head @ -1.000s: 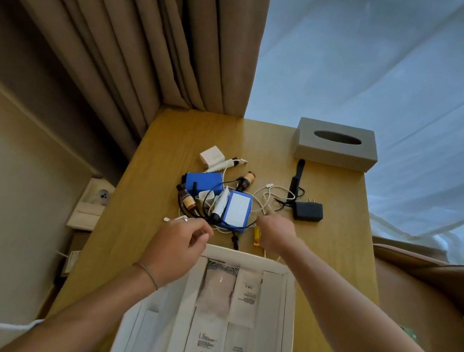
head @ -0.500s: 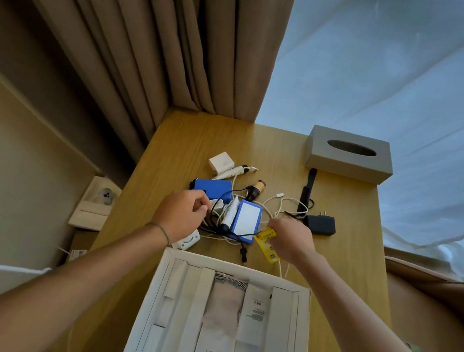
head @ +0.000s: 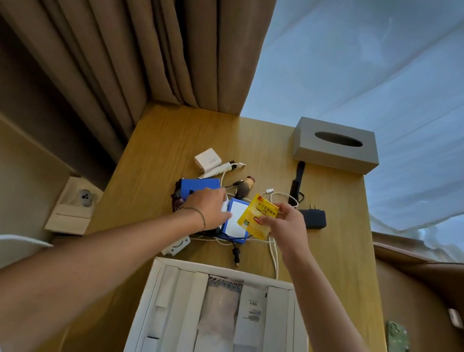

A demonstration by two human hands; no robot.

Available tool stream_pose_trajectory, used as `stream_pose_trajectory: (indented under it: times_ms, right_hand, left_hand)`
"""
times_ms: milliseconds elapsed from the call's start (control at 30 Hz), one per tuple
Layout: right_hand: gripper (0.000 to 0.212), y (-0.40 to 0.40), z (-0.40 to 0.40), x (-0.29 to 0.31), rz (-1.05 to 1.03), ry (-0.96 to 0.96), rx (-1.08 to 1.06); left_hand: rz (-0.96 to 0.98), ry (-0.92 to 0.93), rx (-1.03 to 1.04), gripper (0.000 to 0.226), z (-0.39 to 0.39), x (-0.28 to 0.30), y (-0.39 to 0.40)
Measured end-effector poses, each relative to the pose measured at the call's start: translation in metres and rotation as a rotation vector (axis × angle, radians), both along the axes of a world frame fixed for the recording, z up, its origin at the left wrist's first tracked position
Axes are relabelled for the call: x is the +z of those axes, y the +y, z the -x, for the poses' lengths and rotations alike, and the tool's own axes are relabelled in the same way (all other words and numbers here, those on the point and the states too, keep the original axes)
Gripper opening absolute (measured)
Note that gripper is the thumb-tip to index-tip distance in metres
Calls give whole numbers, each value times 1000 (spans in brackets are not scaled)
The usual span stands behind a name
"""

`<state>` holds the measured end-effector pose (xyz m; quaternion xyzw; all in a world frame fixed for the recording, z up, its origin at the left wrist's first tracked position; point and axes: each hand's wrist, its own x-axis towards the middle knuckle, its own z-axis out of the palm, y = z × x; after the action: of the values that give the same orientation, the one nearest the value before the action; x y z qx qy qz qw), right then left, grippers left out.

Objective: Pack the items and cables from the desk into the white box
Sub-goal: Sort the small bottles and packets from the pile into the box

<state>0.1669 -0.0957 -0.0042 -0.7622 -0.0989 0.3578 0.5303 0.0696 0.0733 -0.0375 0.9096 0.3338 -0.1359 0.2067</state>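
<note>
clutter sits at the centre of the frame on a wooden desk (head: 169, 142): a blue case (head: 199, 185) at the left of the pile, a blue-edged device with a white face (head: 236, 221) beside it, black and white cables (head: 273, 251) tangled beneath and trailing toward the lower middle, a white charger cube (head: 207, 158) above the pile, a brown-capped little bottle (head: 246, 184) just right of that, and a black plug adapter (head: 314, 218) at the right of the heap. the right hand (head: 284, 227) pinches a yellow sachet (head: 257, 216) between thumb and fingers, holding it lifted over the blue-edged device. the left hand (head: 208, 207), a thin band at its wrist, lies on the pile with fingers curled down against the case and a small white item; what it grips, if anything, i cannot tell. the white box (head: 154, 284) stands open at the lower middle of the frame, just below the cables, with pale packets lying lengthwise inside. a grey tissue box (head: 333, 152) rests at the upper right of the desk, with a black strap (head: 298, 179) just below it. beige curtains (head: 110, 37) fill the upper left.
</note>
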Motion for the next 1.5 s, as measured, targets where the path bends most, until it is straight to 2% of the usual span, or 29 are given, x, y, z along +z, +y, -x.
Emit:
stream_pose_trajectory:
  times_ms: [100, 233, 367, 467, 567, 667, 767, 967, 1200, 1367, 1500]
  right_hand:
    - [28, -7, 7, 2, -3, 47, -28]
    - [31, -18, 17, 9, 5, 77, -52]
    - [20, -33, 26, 13, 0, 84, -84]
    - [11, -43, 33, 19, -10, 83, -112]
    - [7, -55, 42, 27, -1, 43, -87]
    - [8, -70, 54, 34, 23, 19, -46]
    - [21, -86, 71, 35, 72, -16, 0]
    - [19, -117, 100, 18, 362, -226, 170]
    - [17, -133, 131, 1, 648, -558, 462]
    - [18, -130, 148, -11, 802, -615, 666]
    - [17, -126, 160, -24, 857, -680, 787]
  left_hand:
    - [-65, 87, -71, 59, -9, -5, -9]
    - [-73, 158, -102, 73, -17, -9, -16]
    - [50, 108, 20, 61, -19, -14, -10]
    - [172, 67, 135, 66, -12, -10, -1]
    - [342, -37, 254, 65, 0, 4, 4]
    - [536, -220, 354, 76, 19, 25, -5]
    - [656, -380, 365, 84, 45, 46, -22]
    - [873, -470, 325, 65, 90, 65, -60]
    - [821, -424, 285, 49, 132, 49, -92]
    - [713, -391, 261, 33, 152, 40, -101]
    - [638, -341, 203, 32, 163, 40, -101]
